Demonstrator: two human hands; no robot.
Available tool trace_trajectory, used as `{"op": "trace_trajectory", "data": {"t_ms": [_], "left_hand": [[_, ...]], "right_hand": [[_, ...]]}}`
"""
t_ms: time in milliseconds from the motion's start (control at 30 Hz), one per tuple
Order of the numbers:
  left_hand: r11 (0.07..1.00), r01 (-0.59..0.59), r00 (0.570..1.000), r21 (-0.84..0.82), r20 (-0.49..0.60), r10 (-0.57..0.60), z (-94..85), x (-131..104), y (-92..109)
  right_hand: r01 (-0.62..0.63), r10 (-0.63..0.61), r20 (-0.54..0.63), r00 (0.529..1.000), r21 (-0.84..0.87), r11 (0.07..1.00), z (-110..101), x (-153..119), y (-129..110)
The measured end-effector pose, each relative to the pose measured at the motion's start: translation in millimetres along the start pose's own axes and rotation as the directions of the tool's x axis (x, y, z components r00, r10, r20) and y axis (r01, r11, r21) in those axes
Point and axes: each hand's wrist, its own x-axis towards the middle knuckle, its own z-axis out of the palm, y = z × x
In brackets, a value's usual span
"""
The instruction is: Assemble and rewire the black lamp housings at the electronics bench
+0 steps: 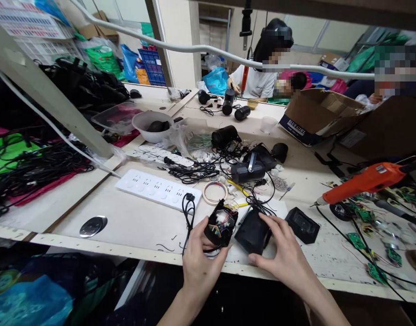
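The white power strip (157, 188) lies on the bench (126, 226), left of my hands. My left fingers and thumb (205, 256) are clamped around the open black housing (222, 224), wires showing inside. Just beside it, my right fingers and thumb (279, 242), spread apart, hold the black cover (253, 232). Right of that sits a black square part (302, 225), then an orange screwdriver (364, 182).

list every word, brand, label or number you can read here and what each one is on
"BLUE GIRL", on the open cardboard box
Too small or blurred to read: the line under that name, the script on the white shirt, the labels on the orange tool and the brown box
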Motion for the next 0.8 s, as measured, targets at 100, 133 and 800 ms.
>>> {"op": "trace_trajectory", "data": {"t_ms": [100,133,800], "left_hand": [[1.0,0.006,1.0,-0.01,-0.003,-0.006,0.9,0,-1],[1.0,0.0,1.0,-0.018,-0.007,0.0,1.7,0,-1],[0.99,-0.019,0.999,-0.141,-0.029,0.015,15.0,-7,2]], "right_hand": [[-0.032,0.045,-0.043,0.998,0.257,0.966,-4,7,-6],[-0.039,0.058,-0.043,0.997,0.354,0.934,-4,12,-9],[0.001,-0.067,0.056,0.996,0.765,0.644,33,29,-16]]}}
